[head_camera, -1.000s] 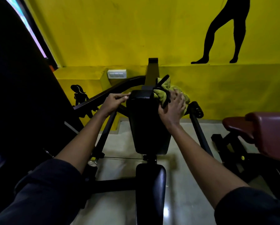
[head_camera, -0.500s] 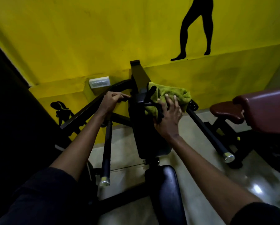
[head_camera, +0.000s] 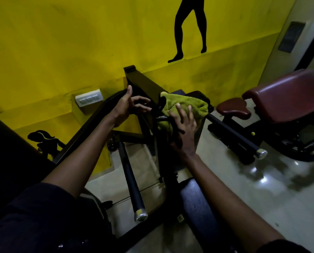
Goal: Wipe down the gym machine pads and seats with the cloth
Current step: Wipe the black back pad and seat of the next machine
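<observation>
A green cloth (head_camera: 185, 105) is draped over the top of the black upright chest pad (head_camera: 200, 128) of the gym machine. My right hand (head_camera: 184, 128) lies against the cloth and the pad's side, its fingers straight and spread. My left hand (head_camera: 130, 106) hovers just left of the pad's top, in front of the black frame post (head_camera: 139, 81), fingers loosely spread and holding nothing. Below, the machine's black seat (head_camera: 196, 203) runs toward me.
Two black handle bars with silver end caps stick out, one at the left (head_camera: 132, 185) and one at the right (head_camera: 234, 134). A maroon padded bench (head_camera: 287, 99) stands at the right on the glossy floor. A yellow wall with a white switch plate (head_camera: 89, 99) is close behind.
My left hand has let go of the pad's top edge and lifted off, fingers opening. My right hand slid lower along the pad with the cloth. The view swung left and tilted.
</observation>
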Demonstrator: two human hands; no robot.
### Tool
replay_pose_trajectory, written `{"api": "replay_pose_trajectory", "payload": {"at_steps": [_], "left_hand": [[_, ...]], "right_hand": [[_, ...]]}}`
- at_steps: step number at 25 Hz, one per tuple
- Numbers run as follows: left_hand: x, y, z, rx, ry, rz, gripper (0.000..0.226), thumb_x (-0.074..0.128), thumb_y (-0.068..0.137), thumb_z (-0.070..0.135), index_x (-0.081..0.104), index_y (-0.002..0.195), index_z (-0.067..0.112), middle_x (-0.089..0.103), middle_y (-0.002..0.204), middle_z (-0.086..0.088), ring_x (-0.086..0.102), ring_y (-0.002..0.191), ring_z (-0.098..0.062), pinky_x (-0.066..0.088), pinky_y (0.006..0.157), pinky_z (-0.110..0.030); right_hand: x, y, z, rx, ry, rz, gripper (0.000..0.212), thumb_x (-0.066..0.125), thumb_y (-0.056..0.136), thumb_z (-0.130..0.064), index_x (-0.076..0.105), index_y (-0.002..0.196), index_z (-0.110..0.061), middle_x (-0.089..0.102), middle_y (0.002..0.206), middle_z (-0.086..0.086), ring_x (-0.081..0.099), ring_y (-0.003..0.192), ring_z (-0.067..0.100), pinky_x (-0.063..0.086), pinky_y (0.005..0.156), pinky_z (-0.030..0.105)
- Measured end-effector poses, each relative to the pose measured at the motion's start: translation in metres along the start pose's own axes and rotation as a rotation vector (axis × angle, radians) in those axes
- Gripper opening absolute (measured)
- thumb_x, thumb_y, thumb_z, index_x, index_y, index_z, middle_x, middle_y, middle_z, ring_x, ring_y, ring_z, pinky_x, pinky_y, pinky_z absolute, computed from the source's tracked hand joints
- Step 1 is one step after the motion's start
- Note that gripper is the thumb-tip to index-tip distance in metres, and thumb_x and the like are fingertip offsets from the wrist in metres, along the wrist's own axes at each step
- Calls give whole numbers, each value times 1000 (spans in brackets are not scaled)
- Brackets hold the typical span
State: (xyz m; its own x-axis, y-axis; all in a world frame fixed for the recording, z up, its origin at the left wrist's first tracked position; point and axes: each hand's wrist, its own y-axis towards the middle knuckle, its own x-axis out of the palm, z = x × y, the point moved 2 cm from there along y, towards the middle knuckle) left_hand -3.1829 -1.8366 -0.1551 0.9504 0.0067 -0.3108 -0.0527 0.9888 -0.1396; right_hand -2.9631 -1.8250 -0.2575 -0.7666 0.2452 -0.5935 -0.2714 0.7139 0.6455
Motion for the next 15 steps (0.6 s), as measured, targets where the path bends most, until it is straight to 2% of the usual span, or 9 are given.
{"api": "replay_pose_trajectory", "payload": {"at_steps": [3,7,8,10,12,13,15], "left_hand": [[1,9,15,-10,96,-51,97,-5,97,65,71,111,7,75,99,-12,71,92,-22,45,82,-36],[1,18,27,-2,234,-114,105,-4,92,72,75,107,5,74,104,-14,69,100,-23,47,91,-38],[4,18,27,13,257,-88,99,3,94,72,76,105,6,75,102,-11,70,97,-19,48,88,-36],[14,13,22,112,284,33,73,31,97,66,77,95,10,75,93,-5,70,84,-11,49,80,-32],[26,8,8,232,301,169,53,53,93,61,74,85,14,72,81,2,66,73,-10,48,72,-34],[32,5,2,263,311,214,48,59,89,62,72,85,16,70,79,5,65,73,-10,48,69,-33],[44,-2,-7,263,363,288,41,62,85,64,68,94,25,70,91,9,65,85,-6,49,70,-26]], "right_hand": [[13,-17,-10,-111,-39,-15,53,56,89,-43,49,141,-33,28,161,2,14,151,37,30,104,60],[42,-53,-2,-235,-187,-95,48,51,88,-37,47,135,-30,31,155,3,25,144,38,46,92,56],[46,-61,8,-218,-163,-102,45,50,90,-37,47,133,-29,32,152,4,27,142,37,48,91,58],[46,-72,29,-71,-2,-66,44,49,92,-42,45,133,-27,30,149,5,27,141,37,48,95,61],[38,-69,31,83,151,26,54,53,89,-46,39,137,-25,26,149,4,31,140,45,45,101,55],[34,-64,27,109,160,74,62,55,82,-43,38,137,-23,26,148,5,33,137,47,43,102,51],[38,-53,33,149,197,25,68,55,75,-43,39,138,-22,30,149,13,33,137,46,38,106,51]]}}
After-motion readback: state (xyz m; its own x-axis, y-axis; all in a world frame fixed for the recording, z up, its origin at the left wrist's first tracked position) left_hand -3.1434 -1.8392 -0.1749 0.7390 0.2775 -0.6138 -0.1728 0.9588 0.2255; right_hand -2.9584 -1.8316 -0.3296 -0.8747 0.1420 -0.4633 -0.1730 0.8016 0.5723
